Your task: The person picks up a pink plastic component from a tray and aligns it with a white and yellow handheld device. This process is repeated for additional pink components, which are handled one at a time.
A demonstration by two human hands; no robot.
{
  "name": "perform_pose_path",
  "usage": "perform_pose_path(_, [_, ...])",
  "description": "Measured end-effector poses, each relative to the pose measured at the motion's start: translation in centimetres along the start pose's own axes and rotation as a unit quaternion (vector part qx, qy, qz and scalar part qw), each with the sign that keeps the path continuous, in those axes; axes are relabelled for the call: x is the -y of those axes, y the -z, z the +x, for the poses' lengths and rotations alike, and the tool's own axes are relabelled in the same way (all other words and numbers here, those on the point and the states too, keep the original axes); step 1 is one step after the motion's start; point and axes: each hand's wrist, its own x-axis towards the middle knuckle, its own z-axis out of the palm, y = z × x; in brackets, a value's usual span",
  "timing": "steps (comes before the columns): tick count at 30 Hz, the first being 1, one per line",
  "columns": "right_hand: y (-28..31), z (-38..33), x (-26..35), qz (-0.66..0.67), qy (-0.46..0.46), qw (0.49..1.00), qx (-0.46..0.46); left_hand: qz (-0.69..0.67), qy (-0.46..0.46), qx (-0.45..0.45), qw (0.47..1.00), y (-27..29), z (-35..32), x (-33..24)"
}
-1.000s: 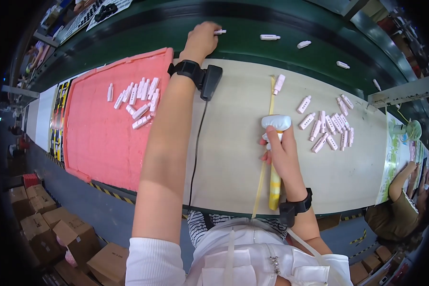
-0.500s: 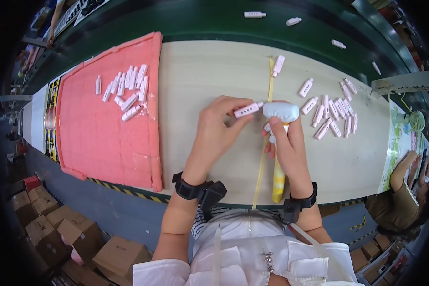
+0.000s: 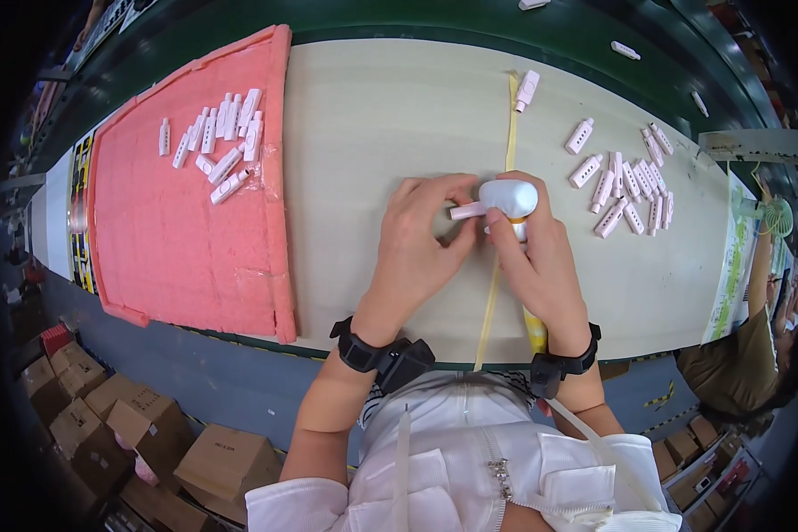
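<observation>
My right hand (image 3: pixel 534 239) is closed around a tool with a rounded, pale blue-white padded head (image 3: pixel 508 199) and a yellow handle (image 3: pixel 535 332). A small pale pink bottle-shaped piece (image 3: pixel 467 212) touches the left side of that head, its inner end hidden there. The thumb and fingers of my left hand (image 3: pixel 424 217) curve around this piece and stand apart, with a gap between them and it. Whether a fingertip touches it is hard to make out. On the table to the right lie several similar pink pieces (image 3: pixel 631 182).
A red padded mat (image 3: pixel 186 257) on the left bears several pink pieces (image 3: pixel 220 133). Yellow tape (image 3: pixel 490 310) crosses the table (image 3: pixel 355 115). Behind runs a green conveyor (image 3: pixel 399 18) with scattered pieces. Another person (image 3: pixel 727 372) and a small green fan (image 3: pixel 777 216) are at the right; cardboard boxes (image 3: pixel 226 465) stand on the floor.
The pink piece has moved right against the padded head, and its narrow end is now hidden. My left fingers have spread around it. The whole view has shifted slightly.
</observation>
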Motion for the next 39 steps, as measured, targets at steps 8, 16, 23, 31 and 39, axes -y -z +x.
perform_pose_path(8, [-1.0,-1.1,1.0,-0.056,0.075,0.993,-0.076,-0.023,0.019,-0.019,0.999,-0.3,-0.2,0.3])
perform_pose_path(16, [-0.4,-0.3,0.1,0.026,-0.018,0.995,-0.098,-0.005,-0.025,-0.02,0.999,0.1,0.1,0.2])
perform_pose_path(23, [0.0,0.4,0.6,0.138,-0.018,0.983,-0.117,-0.206,0.069,0.008,0.976,0.6,0.0,-0.4])
perform_pose_path(31, [-0.5,0.2,0.0,0.17,0.027,0.981,-0.09,-0.348,0.136,0.006,0.927,0.8,-0.1,-0.6])
perform_pose_path(39, [-1.1,0.4,-0.9,0.122,0.083,0.981,-0.127,-0.356,0.122,0.015,0.926,0.4,-0.3,-0.5])
